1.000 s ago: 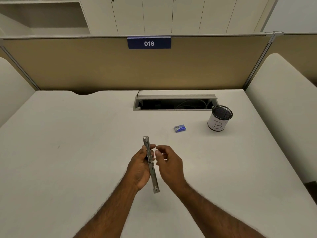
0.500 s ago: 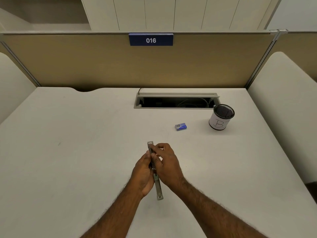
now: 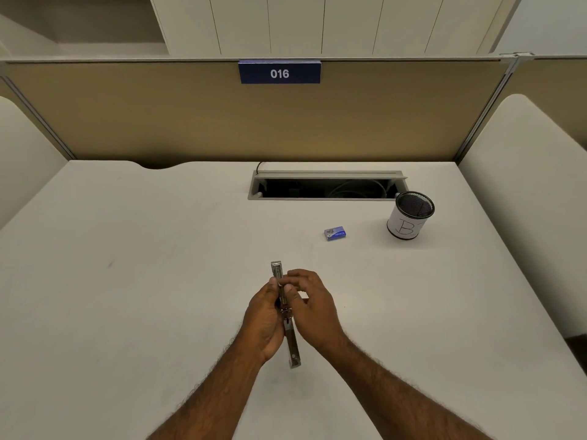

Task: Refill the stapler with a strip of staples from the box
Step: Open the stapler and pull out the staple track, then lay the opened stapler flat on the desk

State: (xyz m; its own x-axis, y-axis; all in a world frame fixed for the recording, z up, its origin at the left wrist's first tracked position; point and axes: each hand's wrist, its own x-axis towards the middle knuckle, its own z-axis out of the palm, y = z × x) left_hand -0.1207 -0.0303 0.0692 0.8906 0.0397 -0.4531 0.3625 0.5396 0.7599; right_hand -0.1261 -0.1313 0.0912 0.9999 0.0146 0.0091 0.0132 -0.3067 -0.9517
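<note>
Both hands are holding the stapler (image 3: 285, 308) open.

The left hand (image 3: 265, 319) is gripping it steady so the right hand (image 3: 313, 308) fingers, pinching its track, are maybe pushing staples in.

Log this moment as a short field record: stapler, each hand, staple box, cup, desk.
stapler: swung open lengthwise, held above the desk
left hand: grips the stapler from its left side
right hand: fingertips on the stapler's upper section
staple box: blue, lying on the desk beyond the hands, untouched
mesh cup: upright, right of the box, marked B
desk: white, cable hatch open at the rear
</note>
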